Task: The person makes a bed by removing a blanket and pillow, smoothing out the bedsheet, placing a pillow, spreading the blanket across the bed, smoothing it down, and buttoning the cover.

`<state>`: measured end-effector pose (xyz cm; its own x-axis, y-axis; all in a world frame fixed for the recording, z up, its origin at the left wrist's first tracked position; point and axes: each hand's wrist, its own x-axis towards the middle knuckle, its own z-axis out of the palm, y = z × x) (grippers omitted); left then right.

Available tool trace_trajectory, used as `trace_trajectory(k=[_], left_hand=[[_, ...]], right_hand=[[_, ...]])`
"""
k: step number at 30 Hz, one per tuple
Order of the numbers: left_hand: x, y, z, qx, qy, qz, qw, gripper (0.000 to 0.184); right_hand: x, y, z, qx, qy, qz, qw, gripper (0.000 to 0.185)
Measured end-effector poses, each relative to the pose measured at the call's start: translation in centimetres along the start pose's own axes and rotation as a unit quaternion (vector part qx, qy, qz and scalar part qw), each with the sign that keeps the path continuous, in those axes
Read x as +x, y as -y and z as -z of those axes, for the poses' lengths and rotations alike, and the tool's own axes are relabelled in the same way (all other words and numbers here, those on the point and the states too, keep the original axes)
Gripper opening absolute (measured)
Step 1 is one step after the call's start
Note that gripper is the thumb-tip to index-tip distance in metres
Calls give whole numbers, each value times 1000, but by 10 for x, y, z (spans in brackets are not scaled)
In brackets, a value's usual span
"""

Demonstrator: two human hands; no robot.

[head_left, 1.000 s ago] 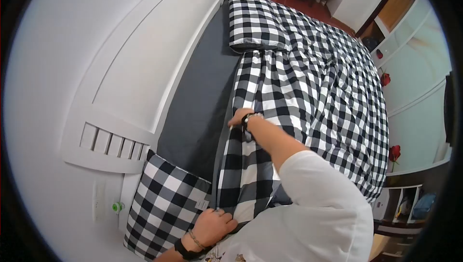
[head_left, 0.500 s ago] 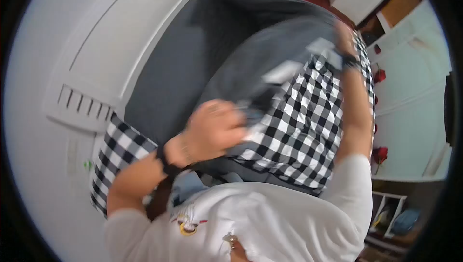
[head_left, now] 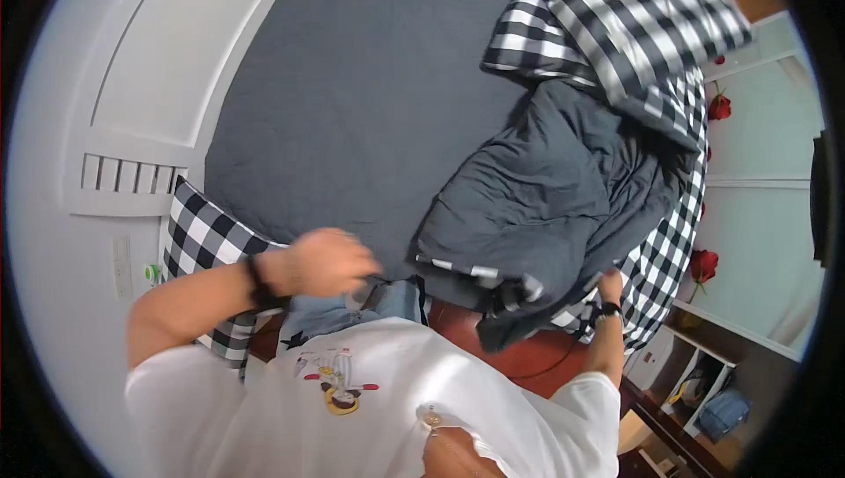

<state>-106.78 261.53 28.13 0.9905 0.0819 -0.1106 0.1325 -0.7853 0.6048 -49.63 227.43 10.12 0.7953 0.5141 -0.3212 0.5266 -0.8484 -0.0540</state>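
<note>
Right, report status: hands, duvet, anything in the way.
Left hand blurred, nothing visibly held. Right hand at the duvet, grip unclear. Duvet bunched, grey side mostly up. Checked pillow at its far end, possibly obstructing.

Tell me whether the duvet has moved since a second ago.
Yes: the duvet has been thrown back, away from the white headboard, baring more grey sheet.

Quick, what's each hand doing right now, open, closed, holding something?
Left hand: blurred, nothing visible in it; open or closed cannot be told.
Right hand: at the edge of the duvet; grip cannot be told.
</note>
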Motion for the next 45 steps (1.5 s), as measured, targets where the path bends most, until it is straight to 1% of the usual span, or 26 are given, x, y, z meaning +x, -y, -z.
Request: trace_trajectory(k=[1, 2, 4, 6, 8, 9, 10, 11, 12, 13, 14, 16, 19, 20, 23, 24, 27, 28, 30, 31, 33, 37, 39, 42, 44, 45], left_hand=[[-43, 2, 21, 30, 5, 80, 996, 27], [-70, -13, 65, 51, 117, 209, 969, 28], [-142, -25, 126, 79, 199, 314, 925, 30], [-201, -15, 189, 160, 387, 434, 798, 38], [-247, 37, 235, 256, 371, 504, 737, 40], [-266, 85, 255, 275, 337, 507, 744, 45], [-262, 137, 261, 311, 190, 502, 784, 46], [-213, 177, 259, 234, 25, 431, 871, 38], [-162, 208, 237, 134, -192, 395, 888, 32], [-115, 227, 221, 66, -243, 342, 906, 32], [-92, 266, 190, 137, -288, 281, 905, 32], [-23, 265, 122, 67, -216, 336, 914, 30], [15, 275, 25, 99, -126, 262, 952, 30], [19, 271, 3, 57, -48, 276, 958, 32], [12, 285, -60, 25, 172, 259, 950, 38], [11, 294, -74, 23, 250, 264, 931, 41], [16, 329, -103, 95, 208, 248, 941, 46], [25, 341, -104, 95, 210, 245, 942, 46], [51, 364, -97, 150, 73, 298, 940, 56], [64, 371, -98, 158, 70, 294, 940, 56], [85, 378, -102, 159, -107, 374, 907, 74], [71, 378, -117, 125, -91, 499, 853, 101], [26, 401, -147, 134, -38, 584, 800, 106], [15, 408, -153, 136, -21, 591, 795, 109], [18, 409, -152, 138, -18, 596, 791, 111], [21, 408, -149, 133, -6, 602, 788, 112]], right_hand=[[18, 12, -25, 103, -144, 61, 982, 39], [14, 68, 2, 74, -200, 71, 975, 44], [33, 154, 33, 118, -225, 179, 950, 45], [66, 231, 38, 183, -138, 281, 932, 41], [81, 326, 28, 117, -134, 330, 927, 38], [86, 369, 15, 141, -107, 388, 905, 37], [94, 409, -13, 123, -102, 398, 904, 37], [94, 446, -41, 125, -63, 413, 900, 38], [91, 478, -78, 64, -52, 407, 909, 40], [68, 506, -99, 24, 18, 410, 911, 41], [44, 527, -115, -18, 86, 410, 908, 42], [-8, 512, -151, -104, 126, 455, 875, 44], [-59, 396, -158, -198, 233, 416, 856, 44], [-57, 344, -154, -232, 330, 323, 856, 43], [-37, 198, -120, -491, 354, 214, 767, 46], [-29, 197, -94, -468, 373, 183, 781, 43], [2, 275, -76, -222, 374, 224, 872, 36], [15, 304, -84, -111, 329, 266, 899, 36], [60, 343, -110, 99, 134, 341, 925, 34], [89, 364, -118, 181, 97, 294, 933, 36], [168, 386, -146, 216, -46, 291, 931, 39], [266, 393, -160, 323, -139, 184, 918, 46], [276, 391, -147, 271, -157, 131, 941, 54], [305, 378, -152, 250, -201, 74, 944, 59], [306, 398, -189, 340, -129, 283, 887, 41], [223, 443, -167, 98, -56, 423, 899, 33]])
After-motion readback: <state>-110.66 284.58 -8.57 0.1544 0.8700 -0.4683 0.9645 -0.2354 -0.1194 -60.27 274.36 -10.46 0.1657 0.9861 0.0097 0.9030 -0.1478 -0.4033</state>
